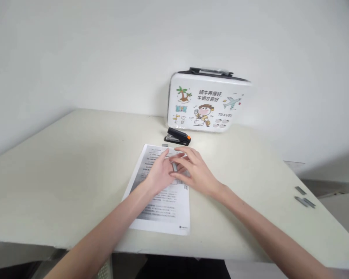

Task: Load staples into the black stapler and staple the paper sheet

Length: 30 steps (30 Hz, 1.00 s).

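Observation:
My left hand (159,170) is palm up above the printed sheet (159,228), thumb raised. A small grey strip of staples (175,167) rests against its fingers. My right hand (197,172) reaches over from the right, its fingers curved and apart around the strip; whether they touch it I cannot tell. Just beyond the sheet's top edge lies another grey staple strip (164,145). A black stapler (178,136) with an orange tip lies behind the hands.
A white case (189,116) with cartoon prints and a black handle stands against the wall. Several grey staple strips (304,201) lie near the right edge of the pale table (61,174).

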Each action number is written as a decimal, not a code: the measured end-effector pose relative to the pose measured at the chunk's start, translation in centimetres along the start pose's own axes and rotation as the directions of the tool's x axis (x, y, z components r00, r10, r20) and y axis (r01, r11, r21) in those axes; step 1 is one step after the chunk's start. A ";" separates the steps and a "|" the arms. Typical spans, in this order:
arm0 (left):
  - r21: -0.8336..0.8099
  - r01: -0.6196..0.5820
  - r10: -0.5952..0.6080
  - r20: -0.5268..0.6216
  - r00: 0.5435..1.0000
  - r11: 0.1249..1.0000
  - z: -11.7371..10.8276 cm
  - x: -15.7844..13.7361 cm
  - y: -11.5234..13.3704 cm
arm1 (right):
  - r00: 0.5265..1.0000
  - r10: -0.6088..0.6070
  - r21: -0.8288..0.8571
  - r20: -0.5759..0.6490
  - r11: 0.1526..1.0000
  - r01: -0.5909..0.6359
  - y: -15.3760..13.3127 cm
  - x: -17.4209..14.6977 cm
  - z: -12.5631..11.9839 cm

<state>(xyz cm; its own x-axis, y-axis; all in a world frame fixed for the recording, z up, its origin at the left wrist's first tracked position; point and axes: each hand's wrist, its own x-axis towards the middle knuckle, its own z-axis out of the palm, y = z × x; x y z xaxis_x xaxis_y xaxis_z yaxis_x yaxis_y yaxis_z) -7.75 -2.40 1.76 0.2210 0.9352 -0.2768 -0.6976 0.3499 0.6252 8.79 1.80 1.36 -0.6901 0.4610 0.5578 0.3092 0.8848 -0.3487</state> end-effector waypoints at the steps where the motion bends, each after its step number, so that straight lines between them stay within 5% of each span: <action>1: 0.014 0.005 -0.005 0.032 0.999 1.000 0.5 -0.2 -0.5 | 1.000 0.012 -0.005 -0.006 1.000 -0.012 -0.2 -0.7 -0.4; 5: 0.100 0.017 -0.033 0.163 0.986 0.995 3.2 -1.2 -2.7 | 0.994 0.086 0.064 -0.068 0.995 -0.082 -0.5 -3.7 -2.8; 8: 0.366 -0.049 -0.014 0.168 0.986 0.929 4.6 -2.7 -3.2 | 0.984 0.136 0.064 -0.113 0.990 -0.129 0.4 -6.9 -5.9; 10: 0.651 -0.143 0.074 0.132 0.989 0.745 4.5 -4.0 -2.5 | 0.971 0.179 -0.020 -0.157 0.983 -0.184 2.0 -9.8 -8.4; 13: 0.944 -0.174 0.185 0.125 0.975 0.280 2.4 -5.6 -0.1 | 0.943 0.259 -0.212 -0.209 0.929 -0.302 6.2 -15.1 -12.4; 16: 0.995 -0.075 0.388 0.042 0.921 0.071 -1.1 -6.1 3.0 | 0.906 0.344 -0.379 -0.245 0.826 -0.417 11.1 -20.3 -15.7; 22: 0.989 0.082 0.601 -0.140 0.787 0.122 -6.2 -5.6 7.0 | 0.816 0.525 -0.521 -0.243 0.639 -0.567 17.1 -25.6 -18.3; 30: 0.993 0.093 0.615 -0.119 0.779 0.073 -7.5 -5.4 6.7 | 0.584 0.714 -0.538 -0.387 0.339 -0.772 16.6 -26.6 -18.0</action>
<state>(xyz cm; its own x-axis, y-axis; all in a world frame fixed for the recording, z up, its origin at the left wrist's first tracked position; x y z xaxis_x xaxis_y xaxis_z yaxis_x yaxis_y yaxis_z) -18.72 -5.50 1.99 -0.3377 0.9376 0.0824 0.6466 0.1675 0.7443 44.02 5.52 -5.73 0.0713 0.9269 0.3683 0.9895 -0.0192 -0.1432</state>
